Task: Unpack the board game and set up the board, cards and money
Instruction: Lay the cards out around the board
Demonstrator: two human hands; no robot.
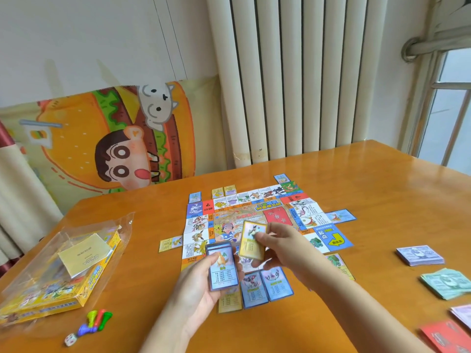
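Our left hand (pixel 201 284): fingers curled round blue card deck (pixel 222 266). Our right hand (pixel 283 247): pinching yellow card (pixel 251 240) over the board (pixel 254 212), near edge hidden. Red money stack (pixel 443 336): cut off, right.

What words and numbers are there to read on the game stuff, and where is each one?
"起点": big, upside down, on the blue corner square of the board.
"由此去": on the yellow arrow beside it.
"250元", I think: on the orange square at the near edge.
Too blurry to read: blue card stack, yellow card, money piles, box, yellow slip.
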